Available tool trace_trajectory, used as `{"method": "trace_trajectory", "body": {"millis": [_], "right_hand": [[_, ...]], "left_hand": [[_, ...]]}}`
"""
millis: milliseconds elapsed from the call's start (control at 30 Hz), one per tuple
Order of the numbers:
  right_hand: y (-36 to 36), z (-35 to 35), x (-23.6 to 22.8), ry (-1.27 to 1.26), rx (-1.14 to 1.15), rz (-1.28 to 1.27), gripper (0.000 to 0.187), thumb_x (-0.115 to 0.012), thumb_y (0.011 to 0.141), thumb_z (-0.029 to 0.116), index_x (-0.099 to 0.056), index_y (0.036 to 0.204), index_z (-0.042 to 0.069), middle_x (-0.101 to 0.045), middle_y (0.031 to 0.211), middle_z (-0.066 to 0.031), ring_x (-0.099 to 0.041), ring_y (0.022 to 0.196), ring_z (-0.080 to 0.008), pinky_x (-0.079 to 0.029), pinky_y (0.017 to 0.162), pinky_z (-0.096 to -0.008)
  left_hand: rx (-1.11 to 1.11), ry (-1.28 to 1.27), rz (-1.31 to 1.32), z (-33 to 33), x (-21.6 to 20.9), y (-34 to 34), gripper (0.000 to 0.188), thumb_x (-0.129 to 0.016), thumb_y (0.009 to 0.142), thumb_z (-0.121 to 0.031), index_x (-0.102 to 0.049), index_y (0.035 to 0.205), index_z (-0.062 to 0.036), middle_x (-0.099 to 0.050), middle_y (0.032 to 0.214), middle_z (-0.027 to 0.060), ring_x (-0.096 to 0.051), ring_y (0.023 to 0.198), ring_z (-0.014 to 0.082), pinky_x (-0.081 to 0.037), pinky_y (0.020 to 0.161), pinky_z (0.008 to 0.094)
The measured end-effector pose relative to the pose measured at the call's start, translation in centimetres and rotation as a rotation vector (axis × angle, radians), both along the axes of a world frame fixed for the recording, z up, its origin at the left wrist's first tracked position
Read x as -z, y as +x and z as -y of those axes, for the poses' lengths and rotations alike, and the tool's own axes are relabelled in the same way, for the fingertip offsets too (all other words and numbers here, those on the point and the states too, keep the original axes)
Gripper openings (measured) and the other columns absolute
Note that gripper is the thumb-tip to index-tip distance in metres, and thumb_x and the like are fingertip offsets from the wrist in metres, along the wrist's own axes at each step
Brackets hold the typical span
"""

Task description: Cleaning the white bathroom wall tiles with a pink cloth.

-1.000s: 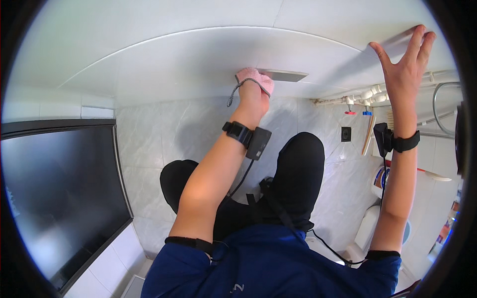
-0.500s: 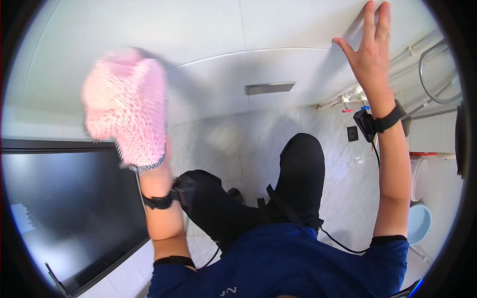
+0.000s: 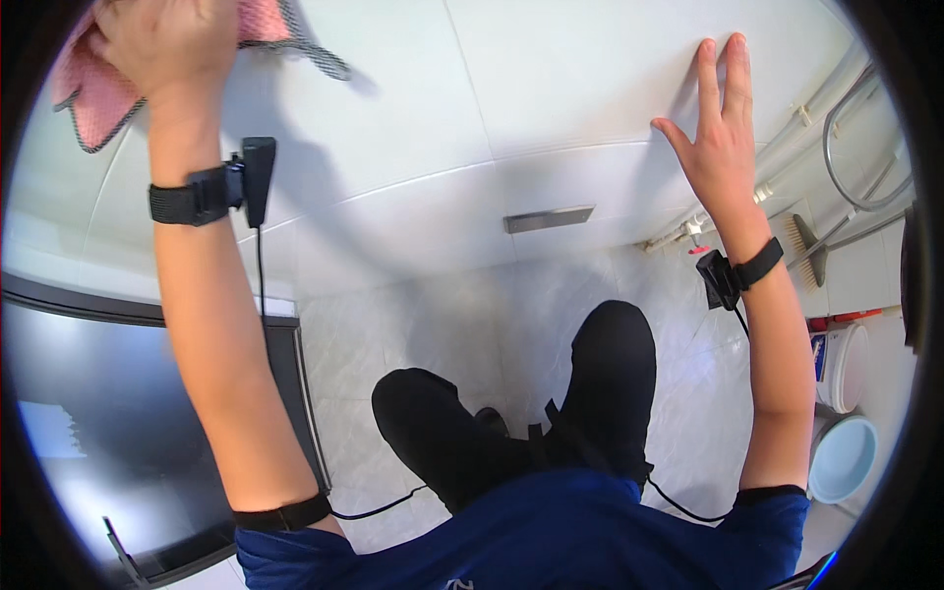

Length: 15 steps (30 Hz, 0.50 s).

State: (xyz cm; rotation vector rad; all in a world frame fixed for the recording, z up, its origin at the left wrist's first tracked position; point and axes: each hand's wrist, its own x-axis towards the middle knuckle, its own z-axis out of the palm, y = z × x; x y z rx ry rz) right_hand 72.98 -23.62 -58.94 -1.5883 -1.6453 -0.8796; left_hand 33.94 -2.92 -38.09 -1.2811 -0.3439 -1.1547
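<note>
Against the white tiled wall (image 3: 383, 88), at the upper left, my left hand (image 3: 177, 39) presses a pink cleaning cloth (image 3: 103, 103) with a dark checked edging. The hand lies over the cloth and is closed on it; its fingertips are partly out of sight at the picture's top edge. One corner of the cloth sticks out to the right of the hand, another hangs down to its left. My right hand (image 3: 721, 152) rests on the wall at the upper right, holding nothing, fingers stretched and thumb spread away. Each wrist wears a black strap with a small device.
A black-framed dark glossy panel (image 3: 128, 413) stands at the lower left. A metal plate (image 3: 549, 219) sits low on the wall. Pipes (image 3: 787, 143), a grey hose (image 3: 836, 157), a brush (image 3: 806, 251), a white bucket (image 3: 846, 369) and a light-blue basin (image 3: 844, 459) line the right side.
My left hand has swung up and left with the cloth, which hung over the hand before and now lies under it on the wall. My right hand keeps its place on the wall.
</note>
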Motion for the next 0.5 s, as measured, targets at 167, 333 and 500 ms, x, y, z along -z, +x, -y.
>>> {"method": "trace_trajectory", "body": {"millis": [167,333,500], "right_hand": [[0.9,0.8,0.1,-0.033,0.047,-0.017,0.113,-0.089,0.070,0.014,-0.026,0.163,0.012,-0.020,0.168,-0.0226,-0.027,0.153,-0.0421,-0.034,0.122,-0.0458],[0.5,0.4,-0.4,-0.025,0.023,-0.010,0.112,-0.089,0.070,0.013,-0.026,0.163,0.010,-0.020,0.168,-0.0228,-0.027,0.153,-0.0420,-0.034,0.122,-0.0459],[1.0,0.5,0.0,-0.027,0.024,-0.028,0.111,-0.089,0.070,0.011,-0.027,0.163,0.009,-0.019,0.168,-0.0229,-0.026,0.153,-0.0424,-0.034,0.123,-0.0457]], "left_hand": [[0.040,-0.690,-0.108,4.8,10.4,6.6,0.048,-0.067,0.091,-0.033,-0.064,0.129,-0.0032,-0.063,0.133,0.0203,-0.056,0.123,0.0417,-0.040,0.105,0.0511],[0.678,-1.638,-0.286,7.6,21.6,7.2,0.037,-0.075,0.084,-0.017,-0.067,0.118,-0.0074,-0.065,0.129,0.0146,-0.060,0.116,0.0323,-0.047,0.102,0.0455],[0.313,-1.459,-0.393,8.3,22.1,3.9,0.030,-0.078,0.083,-0.023,-0.068,0.107,-0.0086,-0.065,0.113,0.0100,-0.061,0.104,0.0279,-0.049,0.091,0.0444]]}}
